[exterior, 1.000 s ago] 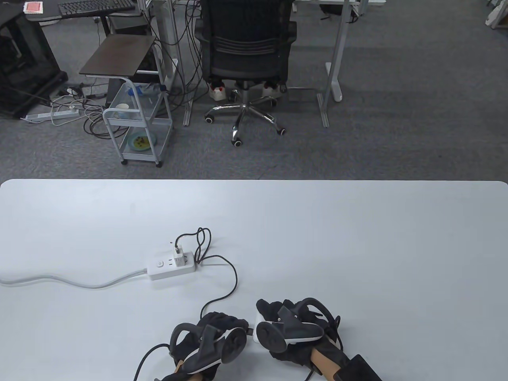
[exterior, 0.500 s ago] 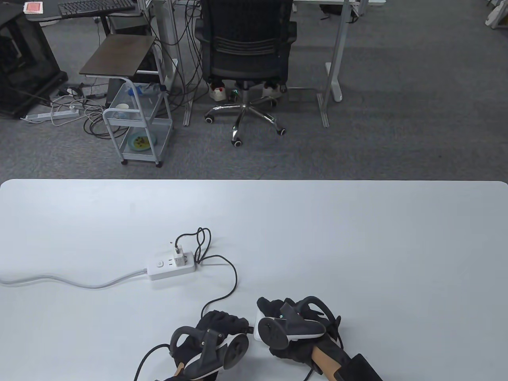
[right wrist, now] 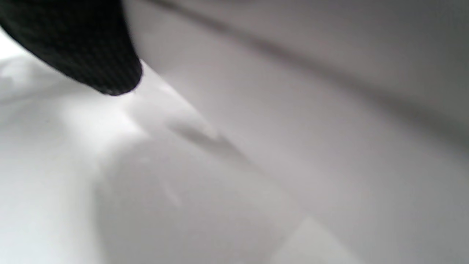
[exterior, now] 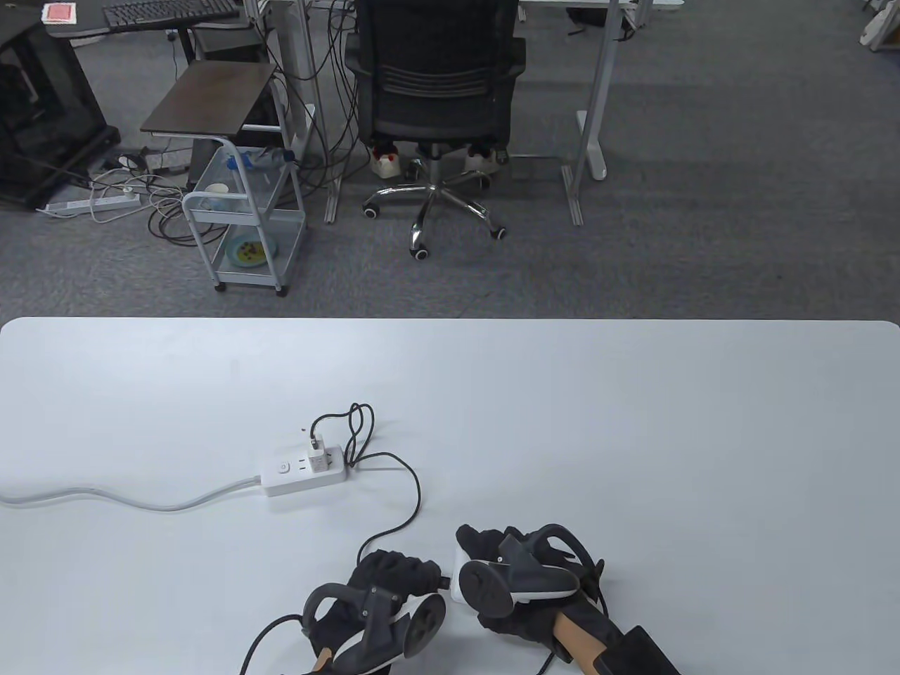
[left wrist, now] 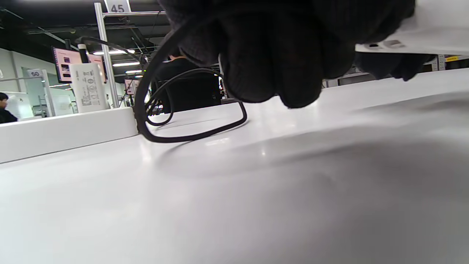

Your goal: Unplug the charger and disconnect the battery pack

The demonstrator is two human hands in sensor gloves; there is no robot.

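While both hands work low at the table's near edge, the state reads so:

Charger (exterior: 318, 455): seated in the power strip (exterior: 304, 475); unplugging not done.
Cable (exterior: 413, 492): runs from the charger to the left hand (exterior: 394, 576).
Left hand: fingers curled around the cable end.
Right hand (exterior: 517, 573): holds the white battery pack (exterior: 457, 582); how tightly cannot be told.
Connector: whether out of the pack cannot be told.
Writing: a "45" sign (left wrist: 117, 6) and a "50" tag (left wrist: 34, 73); charger print unreadable.
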